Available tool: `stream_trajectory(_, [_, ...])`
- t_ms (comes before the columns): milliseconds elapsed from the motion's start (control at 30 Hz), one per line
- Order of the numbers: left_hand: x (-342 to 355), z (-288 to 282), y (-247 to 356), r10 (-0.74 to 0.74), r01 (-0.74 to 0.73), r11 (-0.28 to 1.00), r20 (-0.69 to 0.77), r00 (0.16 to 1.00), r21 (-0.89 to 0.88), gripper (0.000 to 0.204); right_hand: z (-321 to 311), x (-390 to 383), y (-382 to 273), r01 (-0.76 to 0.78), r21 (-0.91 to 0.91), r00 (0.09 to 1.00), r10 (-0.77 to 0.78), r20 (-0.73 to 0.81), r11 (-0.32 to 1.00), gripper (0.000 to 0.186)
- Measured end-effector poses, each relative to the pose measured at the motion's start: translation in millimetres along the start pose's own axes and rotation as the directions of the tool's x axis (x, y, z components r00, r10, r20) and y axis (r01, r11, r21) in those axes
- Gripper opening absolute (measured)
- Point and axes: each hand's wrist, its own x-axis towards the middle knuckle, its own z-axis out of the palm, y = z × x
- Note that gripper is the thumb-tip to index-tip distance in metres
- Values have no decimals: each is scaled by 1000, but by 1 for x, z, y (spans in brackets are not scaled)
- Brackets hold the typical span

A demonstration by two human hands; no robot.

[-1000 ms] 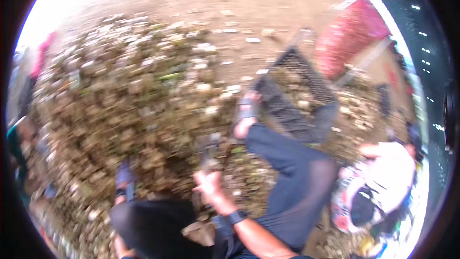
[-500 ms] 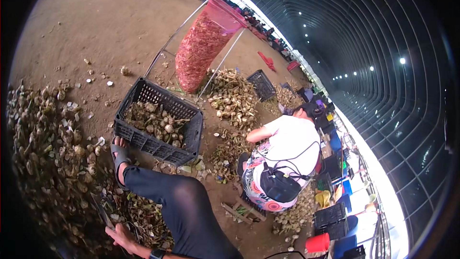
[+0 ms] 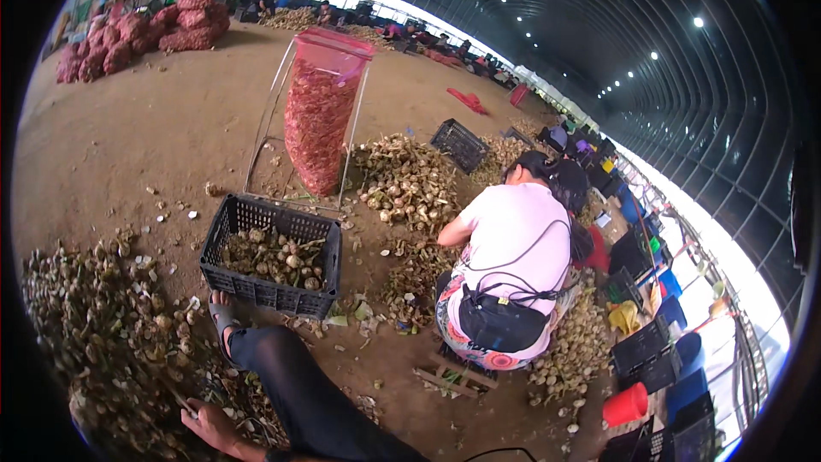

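Note:
My right hand point(image 3: 212, 428) reaches in at the lower left, left of my bent leg. Its fingers are closed round a slim metal tool point(image 3: 180, 399), which is too dark and blurred to name its kind. Beneath and beyond this hand spreads a large heap of garlic bulbs with dry stalks point(image 3: 111, 334). My left hand does not show. In front of my sandalled foot point(image 3: 224, 318) stands a black plastic crate point(image 3: 265, 289), partly filled with untrimmed garlic bulbs point(image 3: 278, 258).
Behind the crate, a pink mesh sack point(image 3: 321, 120) full of garlic hangs on a metal frame point(image 3: 353, 137). A person point(image 3: 522, 231) sits low at right, beside more garlic piles point(image 3: 410, 184). A red bucket point(image 3: 626, 405) stands lower right. Filled sacks point(image 3: 192, 26) lie far left.
The view has swung up and levelled, bringing more far sacks into sight. My hand and leg now sit lower in the picture, and the tool shows less.

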Motion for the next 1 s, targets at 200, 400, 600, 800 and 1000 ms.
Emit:
stream_trajectory(200, [-89,-91,146,259,-255,955,10,966,-153,48,-30,-14,-63,326,-197,942,-301,145,925,32])
stream_trajectory(400, [-84,-60,108,240,-242,964,36,970,110,30,-14,-19,-52,589,-295,806,-573,147,752,16])
stream_trajectory(600, [-108,-104,-62,113,-83,936,-66,991,343,62,-33,-9,-84,709,-287,705,-644,296,644,12])
stream_trajectory(800, [-103,-86,-1,302,-265,897,-55,952,354,77,4,-19,-70,673,-272,734,-577,358,687,17])
stream_trajectory(1000, [-113,-66,31,48,-133,906,-215,975,-403,82,12,-24,-59,692,-221,705,-576,415,688,26])
